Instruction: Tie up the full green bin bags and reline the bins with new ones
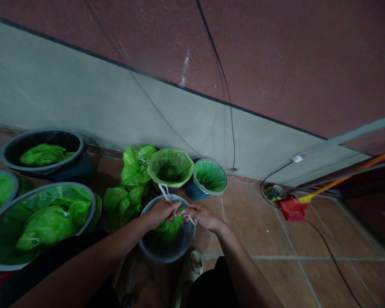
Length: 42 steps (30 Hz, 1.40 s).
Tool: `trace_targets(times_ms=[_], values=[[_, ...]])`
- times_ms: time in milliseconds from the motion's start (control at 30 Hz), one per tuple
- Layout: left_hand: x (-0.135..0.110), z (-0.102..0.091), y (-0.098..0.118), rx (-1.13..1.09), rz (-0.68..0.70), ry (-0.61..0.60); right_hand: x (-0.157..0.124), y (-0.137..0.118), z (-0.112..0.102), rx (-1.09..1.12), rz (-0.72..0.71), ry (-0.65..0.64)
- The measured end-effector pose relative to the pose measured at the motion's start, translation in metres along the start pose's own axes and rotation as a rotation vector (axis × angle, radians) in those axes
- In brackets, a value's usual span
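Observation:
Both hands meet above a grey bin (166, 259) on the floor at my feet. Inside it a green plastic bag (167, 233) is gathered towards the top. My left hand (164, 213) is closed, pinching the bag's white drawstring (164, 192), a loop of which sticks up past the fingers. My right hand (204, 217) is closed on the drawstring too, with a white loop hanging below its fingertips. The fingers partly hide where the strings cross. Just behind stand a bin lined with light green plastic (171, 182) and a blue lined bin (200, 194).
Tied green bags (123, 203) lie to the left. Farther left are large bins (90, 201) holding green bags. A wall (109, 107) with hanging cables runs behind. On the right, a red dustpan (293, 208), a can (275, 193) and a cable lie on the tiled floor (253, 226).

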<state>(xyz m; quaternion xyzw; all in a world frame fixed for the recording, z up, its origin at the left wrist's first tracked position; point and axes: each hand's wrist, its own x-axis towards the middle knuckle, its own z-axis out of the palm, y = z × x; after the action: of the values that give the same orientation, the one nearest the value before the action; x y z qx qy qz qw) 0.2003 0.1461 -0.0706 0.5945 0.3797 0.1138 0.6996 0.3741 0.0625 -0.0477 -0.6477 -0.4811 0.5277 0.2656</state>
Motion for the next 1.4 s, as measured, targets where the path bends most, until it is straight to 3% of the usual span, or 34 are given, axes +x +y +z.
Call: trace_targets(times_ms=[67, 167, 300, 467, 533, 633, 700, 867, 1000, 1200, 1400], values=[[0.001, 0.001, -0.003, -0.028, 0.035, -0.052, -0.001, -0.004, 0.001, 0.099, -0.042, -0.072], [0.003, -0.003, -0.004, 0.049, 0.11, -0.149, 0.0, -0.007, 0.004, 0.039, -0.11, -0.062], [0.004, -0.007, -0.003, 0.262, 0.21, -0.15, 0.005, -0.007, 0.009, 0.053, -0.143, 0.047], [0.0, -0.004, 0.0, 0.381, 0.28, -0.171, 0.011, -0.007, 0.013, 0.347, -0.108, 0.27], [-0.001, -0.003, -0.001, 0.379, 0.303, -0.171, 0.013, -0.005, 0.016, 0.383, -0.06, 0.247], [0.0, -0.002, -0.005, 0.334, 0.314, -0.157, 0.014, 0.003, 0.023, 0.281, -0.033, 0.049], [0.002, -0.002, -0.007, 0.291, 0.276, -0.107, 0.015, 0.009, 0.028, 0.198, -0.072, -0.007], [0.007, -0.002, -0.009, -0.024, 0.064, 0.013, 0.016, 0.017, 0.027, -0.042, -0.102, 0.226], [0.006, -0.004, -0.009, -0.252, -0.06, 0.037, 0.015, 0.018, 0.024, -0.056, -0.075, 0.21], [0.006, -0.007, -0.009, -0.034, 0.048, 0.127, 0.016, 0.025, 0.028, -0.028, -0.015, 0.064], [0.005, -0.009, -0.007, 0.264, 0.235, 0.071, 0.017, 0.026, 0.025, -0.215, -0.022, 0.124]])
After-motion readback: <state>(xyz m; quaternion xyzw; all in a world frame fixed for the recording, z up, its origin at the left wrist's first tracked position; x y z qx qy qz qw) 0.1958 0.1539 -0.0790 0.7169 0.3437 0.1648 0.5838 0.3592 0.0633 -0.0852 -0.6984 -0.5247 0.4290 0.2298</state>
